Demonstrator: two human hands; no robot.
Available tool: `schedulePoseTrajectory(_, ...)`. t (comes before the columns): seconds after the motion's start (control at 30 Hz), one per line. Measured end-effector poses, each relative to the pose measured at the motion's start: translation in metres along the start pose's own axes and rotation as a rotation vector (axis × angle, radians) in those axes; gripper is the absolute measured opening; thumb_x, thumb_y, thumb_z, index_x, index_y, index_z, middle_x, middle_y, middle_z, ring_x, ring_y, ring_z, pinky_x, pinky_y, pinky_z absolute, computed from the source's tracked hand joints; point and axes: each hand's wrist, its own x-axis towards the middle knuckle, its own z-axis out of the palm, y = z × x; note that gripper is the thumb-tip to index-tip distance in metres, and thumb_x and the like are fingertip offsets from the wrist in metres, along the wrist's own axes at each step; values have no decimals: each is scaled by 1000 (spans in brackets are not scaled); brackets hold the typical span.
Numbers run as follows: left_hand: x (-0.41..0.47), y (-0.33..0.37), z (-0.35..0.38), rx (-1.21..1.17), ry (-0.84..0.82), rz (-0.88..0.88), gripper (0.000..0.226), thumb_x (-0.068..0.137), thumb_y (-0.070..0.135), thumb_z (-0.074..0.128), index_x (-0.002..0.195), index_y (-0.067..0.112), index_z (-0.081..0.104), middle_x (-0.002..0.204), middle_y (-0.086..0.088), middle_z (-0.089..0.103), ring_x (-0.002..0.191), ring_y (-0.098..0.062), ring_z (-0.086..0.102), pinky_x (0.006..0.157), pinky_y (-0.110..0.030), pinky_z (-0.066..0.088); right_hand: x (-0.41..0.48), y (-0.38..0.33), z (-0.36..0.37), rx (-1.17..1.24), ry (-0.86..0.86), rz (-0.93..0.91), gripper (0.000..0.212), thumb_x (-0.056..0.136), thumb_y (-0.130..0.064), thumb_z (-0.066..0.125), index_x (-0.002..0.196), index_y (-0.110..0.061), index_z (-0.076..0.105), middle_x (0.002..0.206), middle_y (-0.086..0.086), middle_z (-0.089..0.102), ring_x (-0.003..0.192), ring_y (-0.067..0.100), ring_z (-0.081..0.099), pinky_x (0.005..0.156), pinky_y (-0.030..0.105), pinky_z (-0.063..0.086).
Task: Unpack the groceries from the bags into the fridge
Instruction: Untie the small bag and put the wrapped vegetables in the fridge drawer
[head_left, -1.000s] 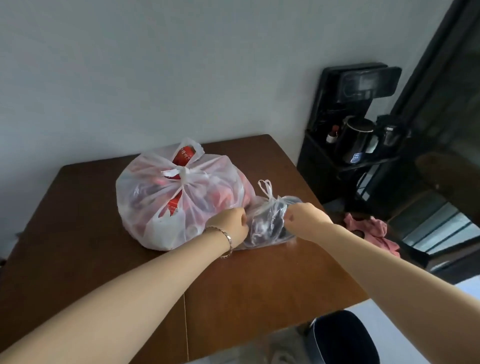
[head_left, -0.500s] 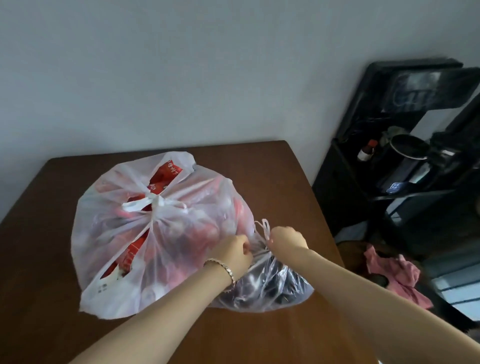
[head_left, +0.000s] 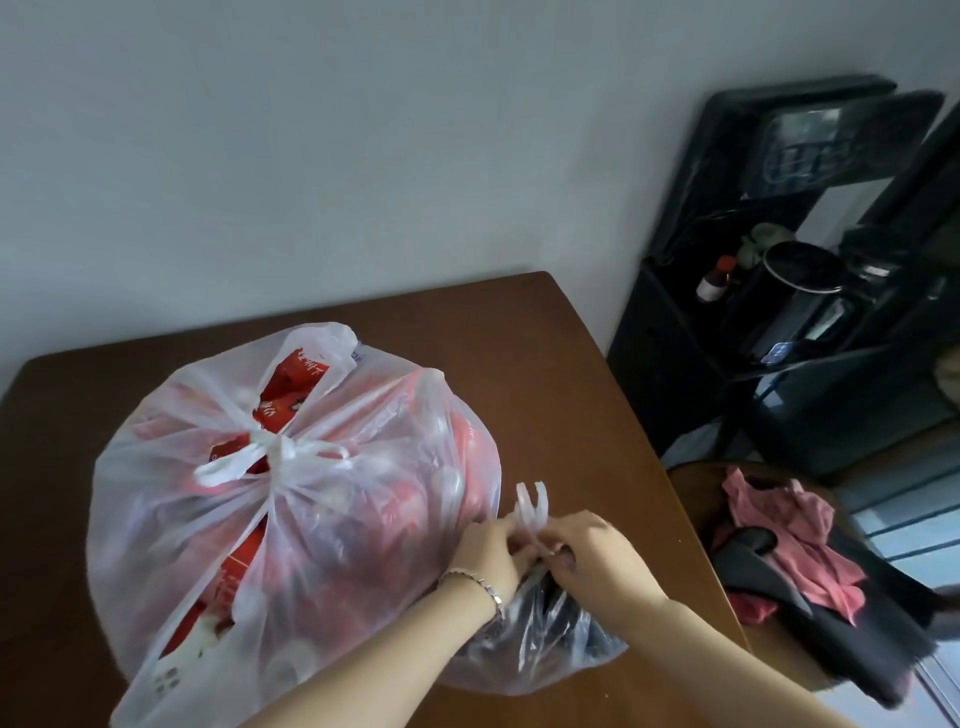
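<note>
Both hands have closed in since a second ago: the left hand (head_left: 485, 553) and right hand (head_left: 597, 556) now pinch the tied handles of the small bag (head_left: 540, 644) at the table's (head_left: 545, 364) near right. Two bags sit there, the large knotted bag (head_left: 270, 509) touching it; beyond stands one black stand (head_left: 727, 322)

- Dim, flat, cool light; soft shadows.
- Wide-angle bending at edges.
- Slight overall softness; dark black appliance stand (head_left: 769, 332) loses detail at right.
</note>
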Motion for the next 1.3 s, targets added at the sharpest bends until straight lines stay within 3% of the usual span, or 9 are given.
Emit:
schedulePoseTrajectory(0.27, -12, 4, -3, -220, -59, -62, 30, 88, 16, 57, 59, 21, 52, 57, 8, 51, 55, -3, 47, 52, -14, 36, -12, -15, 3, 75, 161, 151, 15, 86, -18, 60, 88, -9, 72, 96, 4, 67, 90, 18, 61, 78, 31, 50)
schedulePoseTrajectory(0.4, -23, 3, -7, -207, -85, 121, 19, 87, 12, 61, 74, 26, 61, 71, 14, 63, 67, 8, 59, 66, -8, 45, -18, -9, -4, 401, 130, 251, 11, 80, -16, 71, 69, -15, 73, 69, 2, 68, 55, 3, 55, 54, 24, 44)
schedulePoseTrajectory(0.5, -27, 1, -6, 102, 91, 358, 5, 81, 19, 64, 85, 22, 66, 83, 9, 66, 81, -11, 61, 76, -24, 44, -22, 0, -7, 538, 75, 256, 18, 81, -9, 69, 65, -18, 71, 58, 4, 63, 35, 0, 36, 40, 15, 29)
schedulePoseTrajectory(0.73, -31, -9, 9, -65, 110, 273, 24, 86, 0, 57, 68, 16, 61, 68, 3, 61, 64, -6, 55, 64, -15, 45, -31, -8, -3, 1057, 48, 241, 21, 83, 9, 59, 78, -8, 47, 66, 3, 59, 57, 11, 58, 56, 23, 48)
schedulePoseTrajectory(0.87, -29, -6, -4, -26, 10, 262, 47, 87, -7, 45, 50, 22, 46, 52, 8, 43, 51, -3, 41, 56, -13, 35, -28, -2, 7, 14, 390, -480, 35, 70, -1, 64, 91, -24, 50, 68, -12, 60, 63, 6, 55, 66, 20, 42)
schedulePoseTrajectory(0.97, -30, -4, -9, -192, 25, 162, 53, 86, -9, 51, 49, 29, 54, 51, 12, 48, 52, 2, 46, 54, -5, 39, -26, 8, 14, -238, 536, -683, 34, 61, -1, 65, 88, -19, 58, 63, -9, 60, 62, 13, 57, 71, 24, 39)
schedulePoseTrajectory(1.07, -36, 0, -9, -296, 27, 133, 35, 85, 0, 61, 61, 24, 55, 62, 13, 52, 62, 1, 48, 58, -2, 41, -25, 9, 21, -202, 657, -524, 16, 62, -4, 70, 73, -15, 66, 60, -7, 59, 57, 16, 57, 61, 29, 44)
schedulePoseTrajectory(1.2, -47, -8, -5, -202, 158, 261, 4, 82, 11, 68, 81, 14, 69, 73, 18, 60, 69, 8, 56, 68, 1, 39, -24, -10, 9, 370, 578, 157, 10, 80, -6, 66, 87, -13, 63, 61, -7, 52, 53, 14, 47, 52, 29, 41)
schedulePoseTrajectory(1.3, -57, -15, -1, -318, 100, 264, 22, 80, -1, 66, 76, 21, 64, 79, 16, 62, 73, 10, 58, 74, -3, 41, -3, -7, -5, 832, 453, 539, 14, 93, -8, 48, 101, -10, 60, 67, 3, 60, 52, 16, 50, 50, 27, 39)
